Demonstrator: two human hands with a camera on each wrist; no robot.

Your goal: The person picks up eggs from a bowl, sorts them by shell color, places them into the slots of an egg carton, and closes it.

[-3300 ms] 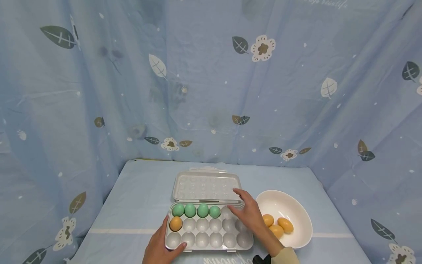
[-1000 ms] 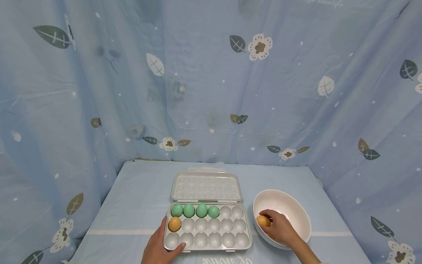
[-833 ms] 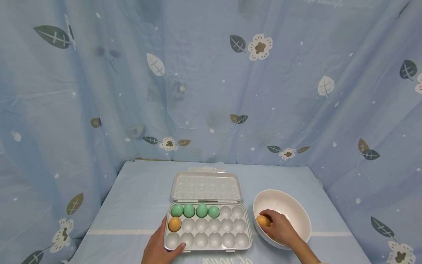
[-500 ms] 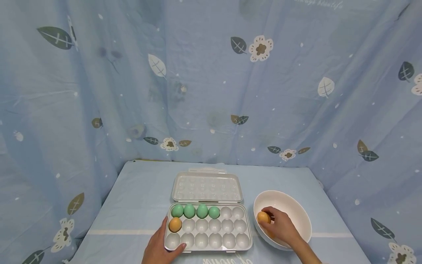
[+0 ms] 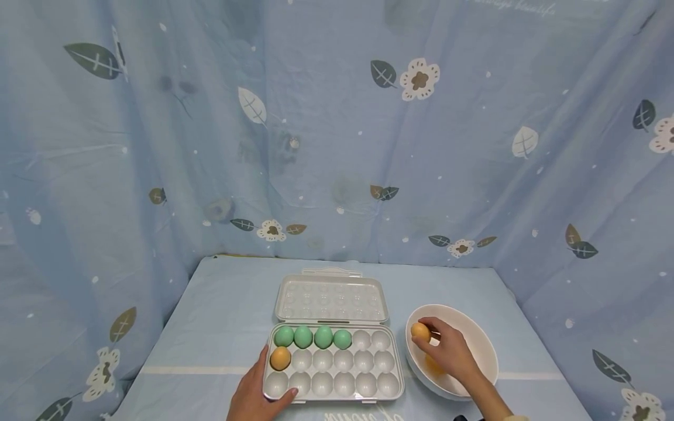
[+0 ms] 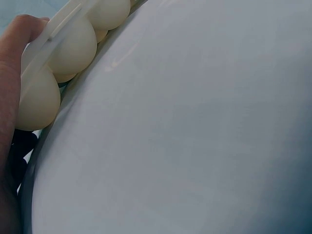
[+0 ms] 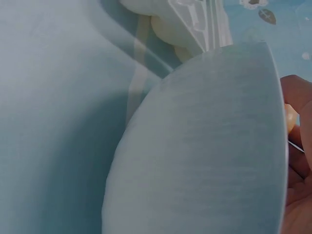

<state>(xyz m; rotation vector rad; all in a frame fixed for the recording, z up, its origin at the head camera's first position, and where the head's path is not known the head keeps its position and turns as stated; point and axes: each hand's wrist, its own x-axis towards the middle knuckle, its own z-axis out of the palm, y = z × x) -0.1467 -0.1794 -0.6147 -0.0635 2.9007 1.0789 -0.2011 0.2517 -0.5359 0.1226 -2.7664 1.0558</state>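
A pale grey egg box (image 5: 365, 383) lies open on the table, lid hinged back. Several green eggs (image 5: 323, 337) sit along its back row, and one orange egg (image 5: 280, 358) fills the leftmost cup of the middle row. My left hand (image 5: 256, 390) grips the box's front left corner, thumb on the front rim. Over the left part of a white bowl (image 5: 480, 345), my right hand (image 5: 451, 352) pinches another orange egg (image 5: 420, 331) between thumb and fingers. More orange egg (image 5: 434, 367) shows in the bowl below, partly hidden by that hand.
The clear lid (image 5: 332, 296) rests flat behind the cups. Beside the box's right end stands the bowl, whose outer wall (image 7: 204, 146) fills much of the right wrist view. A light blue cloth (image 5: 226, 310) covers the table, and a patterned curtain (image 5: 337, 134) hangs behind.
My right hand, open above the box at first, went into the bowl and grasped an orange egg. It has since risen with it toward the rim. My left hand stays at the box's corner.
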